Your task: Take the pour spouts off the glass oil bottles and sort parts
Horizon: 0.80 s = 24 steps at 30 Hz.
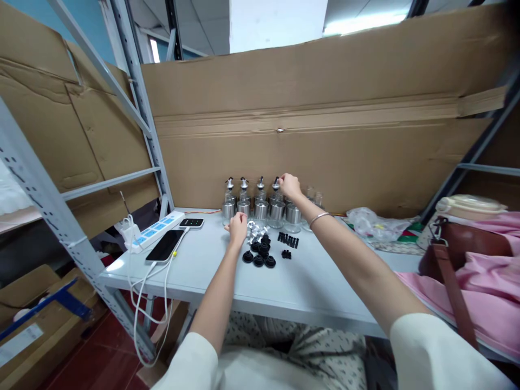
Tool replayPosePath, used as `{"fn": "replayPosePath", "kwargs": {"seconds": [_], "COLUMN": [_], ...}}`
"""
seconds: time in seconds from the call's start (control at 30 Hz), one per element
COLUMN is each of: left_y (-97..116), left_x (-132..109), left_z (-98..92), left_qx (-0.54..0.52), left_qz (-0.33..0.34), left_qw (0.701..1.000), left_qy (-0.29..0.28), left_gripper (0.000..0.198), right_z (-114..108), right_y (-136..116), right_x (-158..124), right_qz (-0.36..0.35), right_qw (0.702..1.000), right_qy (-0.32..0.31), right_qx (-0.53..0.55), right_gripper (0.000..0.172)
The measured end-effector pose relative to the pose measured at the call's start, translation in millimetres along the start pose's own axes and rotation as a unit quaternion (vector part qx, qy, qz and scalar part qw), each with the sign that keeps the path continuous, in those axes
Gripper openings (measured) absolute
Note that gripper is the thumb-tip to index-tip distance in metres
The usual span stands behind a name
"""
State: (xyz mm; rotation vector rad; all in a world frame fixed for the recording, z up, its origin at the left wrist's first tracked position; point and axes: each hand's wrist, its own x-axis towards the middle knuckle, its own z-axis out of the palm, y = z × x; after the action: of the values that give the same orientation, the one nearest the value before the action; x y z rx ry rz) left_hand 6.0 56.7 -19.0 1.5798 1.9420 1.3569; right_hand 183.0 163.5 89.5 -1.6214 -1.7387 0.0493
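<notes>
A row of small glass bottles with metal collars and pourer tops [260, 205] stands at the back of the white table [317, 287], against the cardboard wall. My right hand [290, 186] reaches to the rightmost pourer top [277, 184] and its fingers are closed around it. My left hand [238, 226] rests curled on the table in front of the bottles, beside a small heap of shiny metal parts [255, 229]. What its fingers hold is hidden. Black round caps [260, 254] and small black stoppers [288, 240] lie just to the right of that hand.
A white power strip [156, 230], a phone [164, 246] on a cable and a smaller device [191, 222] lie at the table's left. A crumpled plastic bag [376, 223], a brown bag [467, 249] and pink cloth [487, 292] fill the right. Metal shelf posts [142, 103] stand left.
</notes>
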Motion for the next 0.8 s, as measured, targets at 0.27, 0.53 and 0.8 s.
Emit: {"fn": "replayPosePath", "kwargs": {"seconds": [0.27, 0.53, 0.8], "left_y": [4, 5, 49], "left_x": [-4, -3, -11], "left_z": [0.3, -3.1, 2.2], "left_qx": [-0.007, -0.015, -0.025], "left_qz": [0.005, 0.032, 0.168], "left_qw": [1.000, 0.999, 0.975], "left_qy": [-0.007, 0.002, 0.140], "left_gripper": [0.024, 0.023, 0.046], "right_z": [12, 12, -43], "right_y": [-13, -21, -32], "right_x": [19, 13, 25], "right_qz": [0.046, 0.067, -0.030], "right_qw": [0.998, 0.998, 0.907], "right_qy": [-0.040, 0.013, 0.311], "right_qx": [-0.020, 0.017, 0.281], "right_gripper": [0.029, 0.029, 0.033]}}
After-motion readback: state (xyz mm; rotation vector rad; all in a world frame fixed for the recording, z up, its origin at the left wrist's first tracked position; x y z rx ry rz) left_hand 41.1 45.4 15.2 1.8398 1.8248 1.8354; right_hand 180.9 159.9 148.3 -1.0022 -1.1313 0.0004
